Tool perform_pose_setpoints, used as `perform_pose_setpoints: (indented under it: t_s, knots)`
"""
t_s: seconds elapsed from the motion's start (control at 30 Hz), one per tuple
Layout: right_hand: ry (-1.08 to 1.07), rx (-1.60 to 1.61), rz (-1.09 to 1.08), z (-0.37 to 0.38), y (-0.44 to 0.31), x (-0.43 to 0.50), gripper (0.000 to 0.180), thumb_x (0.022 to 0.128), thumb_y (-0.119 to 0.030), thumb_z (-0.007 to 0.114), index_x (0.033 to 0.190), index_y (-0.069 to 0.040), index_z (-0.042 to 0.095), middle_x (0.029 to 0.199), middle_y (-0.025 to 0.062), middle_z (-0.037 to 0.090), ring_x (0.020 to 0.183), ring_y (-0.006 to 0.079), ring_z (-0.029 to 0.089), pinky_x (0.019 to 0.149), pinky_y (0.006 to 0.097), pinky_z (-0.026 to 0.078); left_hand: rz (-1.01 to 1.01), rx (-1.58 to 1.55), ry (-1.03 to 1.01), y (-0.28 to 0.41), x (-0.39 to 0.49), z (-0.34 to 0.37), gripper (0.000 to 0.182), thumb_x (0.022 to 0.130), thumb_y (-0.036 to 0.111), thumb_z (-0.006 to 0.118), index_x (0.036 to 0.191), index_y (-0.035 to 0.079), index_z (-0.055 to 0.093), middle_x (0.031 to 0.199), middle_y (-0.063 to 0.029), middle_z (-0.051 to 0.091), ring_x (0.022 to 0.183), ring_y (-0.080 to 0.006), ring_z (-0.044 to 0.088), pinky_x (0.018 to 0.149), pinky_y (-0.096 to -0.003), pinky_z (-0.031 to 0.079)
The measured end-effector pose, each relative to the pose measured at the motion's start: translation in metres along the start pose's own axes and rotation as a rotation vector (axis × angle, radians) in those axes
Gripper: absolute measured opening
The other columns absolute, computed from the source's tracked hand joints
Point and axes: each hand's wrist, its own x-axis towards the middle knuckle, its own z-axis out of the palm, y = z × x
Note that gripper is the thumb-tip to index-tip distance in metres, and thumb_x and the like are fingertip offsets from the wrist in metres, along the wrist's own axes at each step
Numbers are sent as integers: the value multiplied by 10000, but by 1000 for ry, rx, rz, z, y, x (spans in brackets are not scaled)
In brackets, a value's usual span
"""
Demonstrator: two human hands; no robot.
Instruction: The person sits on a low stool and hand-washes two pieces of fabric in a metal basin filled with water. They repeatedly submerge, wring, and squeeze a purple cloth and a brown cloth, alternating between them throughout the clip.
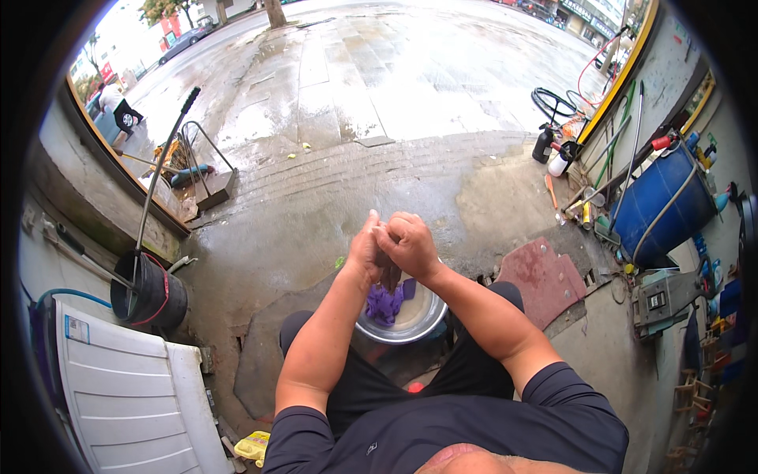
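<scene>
My left hand (364, 249) and my right hand (410, 242) are pressed together in front of me, above a round metal basin (437, 323). Folds of a dark brown cloth (389, 277) hang down between them; the rest of it is hidden in my grip. The right hand is curled into a fist, and the left thumb points up. Below, a bunched purple cloth (384, 305) lies in the left part of the basin, beside cloudy, pale water (419, 308). The basin stands between my knees.
At left are a black bucket (157, 296) with long-handled tools and a white ribbed plastic unit (130, 385). A reddish mat (539, 278), spray bottles (551, 151), a blue drum (666, 198) and a bench vise (663, 302) are at right. Wet paving (349, 77) lies ahead; a person (115, 103) bends by a car.
</scene>
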Motion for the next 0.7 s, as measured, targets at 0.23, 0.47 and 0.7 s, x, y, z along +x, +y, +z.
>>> perform_pose_setpoints:
  t_s: [0.23,0.47,0.7]
  knots:
    - [28,77,355,-4,8,7,433,968,-224,753,683,17,533,645,169,515,576,277,474,558,438,397,38,34,48,2,6,-3,389,1101,492,538,924,168,660,853,-26,697,802,-190,692,733,-373,592]
    - [-13,-30,7,-2,-3,0,358,912,-192,761,677,-25,548,686,130,554,664,346,572,632,465,433,-29,19,-2,0,2,-3,431,1103,521,508,914,165,662,863,-33,703,802,-193,693,741,-375,591]
    - [-7,-31,8,-4,-7,3,305,902,-184,767,715,-49,567,735,101,585,709,334,593,680,462,446,16,61,55,1,6,-4,441,1106,528,498,948,155,671,892,-38,705,830,-189,693,763,-389,598]
